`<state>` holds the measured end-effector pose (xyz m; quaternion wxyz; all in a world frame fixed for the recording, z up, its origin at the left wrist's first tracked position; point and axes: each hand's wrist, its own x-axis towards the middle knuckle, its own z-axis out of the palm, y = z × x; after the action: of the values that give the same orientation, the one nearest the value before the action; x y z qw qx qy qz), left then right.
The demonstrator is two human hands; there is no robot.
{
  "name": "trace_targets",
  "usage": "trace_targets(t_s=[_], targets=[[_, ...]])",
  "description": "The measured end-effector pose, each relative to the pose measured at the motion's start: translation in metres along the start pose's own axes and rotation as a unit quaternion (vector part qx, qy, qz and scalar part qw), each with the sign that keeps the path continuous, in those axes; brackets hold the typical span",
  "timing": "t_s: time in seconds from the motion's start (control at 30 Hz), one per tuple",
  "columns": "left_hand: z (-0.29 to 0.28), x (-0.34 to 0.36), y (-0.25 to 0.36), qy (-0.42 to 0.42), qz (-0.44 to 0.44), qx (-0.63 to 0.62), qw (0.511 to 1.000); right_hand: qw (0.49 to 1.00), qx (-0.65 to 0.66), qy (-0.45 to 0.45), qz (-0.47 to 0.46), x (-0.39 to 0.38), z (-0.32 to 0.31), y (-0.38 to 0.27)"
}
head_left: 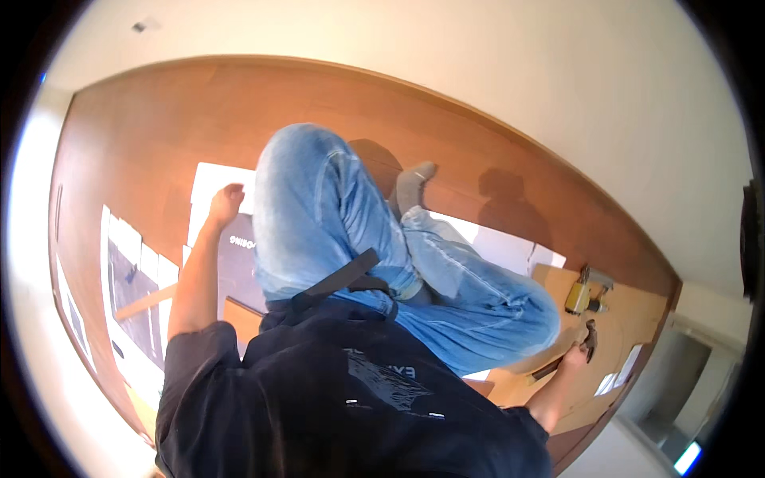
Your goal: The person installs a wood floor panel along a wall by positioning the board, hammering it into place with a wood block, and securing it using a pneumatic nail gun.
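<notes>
Resting beneath right hand (575, 344) — hammer (588, 338)

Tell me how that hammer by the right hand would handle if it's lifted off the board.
The hammer at the right hand is probably head-heavy: a dark metal head on a slim handle, so it may tip toward the head. It looks rigid, not floppy. Lying flat on the board, it seems unlikely to roll.
</notes>
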<state>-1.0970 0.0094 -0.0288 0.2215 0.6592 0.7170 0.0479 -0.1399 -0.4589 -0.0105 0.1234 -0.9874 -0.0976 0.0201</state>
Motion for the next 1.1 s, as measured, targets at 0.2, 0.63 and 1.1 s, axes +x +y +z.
trace_targets(t_s=[0.2,0.63,1.1], targets=[[-0.071,0.155,0.064,-0.001,0.075,-0.027,0.997,0.928,0.237,0.080,-0.277,0.005,-0.066,-0.160],[0.019,0.374,0.120,0.068,-0.068,-0.289,0.953,0.568,0.570,-0.380,-0.456,-0.297,-0.051,-0.692],[0.006,0.380,0.099,0.156,0.069,-0.140,0.975,0.464,0.532,-0.380,-0.597,-0.504,0.151,-0.921]])
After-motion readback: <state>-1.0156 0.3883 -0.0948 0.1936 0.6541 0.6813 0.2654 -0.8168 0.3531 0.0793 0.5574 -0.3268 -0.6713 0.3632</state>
